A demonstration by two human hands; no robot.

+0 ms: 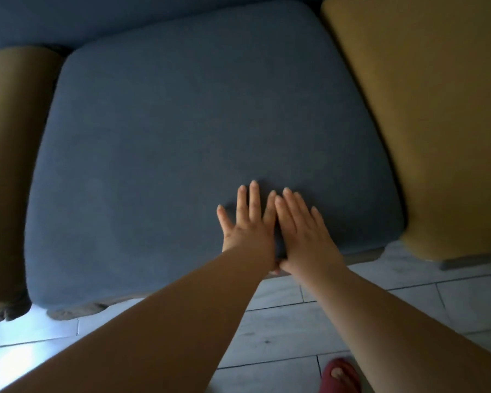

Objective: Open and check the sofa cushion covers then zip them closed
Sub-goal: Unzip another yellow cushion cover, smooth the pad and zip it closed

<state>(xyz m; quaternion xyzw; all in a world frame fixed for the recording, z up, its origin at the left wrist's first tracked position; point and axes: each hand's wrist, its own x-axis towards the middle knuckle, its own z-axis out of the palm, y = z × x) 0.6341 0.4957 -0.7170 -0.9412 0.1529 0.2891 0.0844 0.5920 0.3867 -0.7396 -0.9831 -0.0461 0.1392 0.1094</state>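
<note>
Nearest, at the bottom edge of view, a red slipper [339,375] on the pale tiled floor [281,321]. Above it, two bare forearms stretched forward to the sofa's front edge.

Left hand [247,225] and right hand [305,234] laid flat on the blue cushion [182,109], right of the middle of its front edge. Fingers [254,199] straight and close together, gripping nothing, with the two index fingers side by side and touching. Thumbs low between the wrists, hard to make out. Probably pressing to smooth the cover [139,188], to feel the filling through it, or to steady the cushion before turning it. Cannot tell which.

Cushion seated flat in the middle of the sofa, cover taut and closed as far as seen. No zip in view, likely on a hidden side. Filling unseen.

Against the blue one, a left mustard cushion [9,151] at the sofa's left edge and a right mustard cushion [437,123] at its right. Farthest, the blue backrest [82,18] along the rear edge.
</note>
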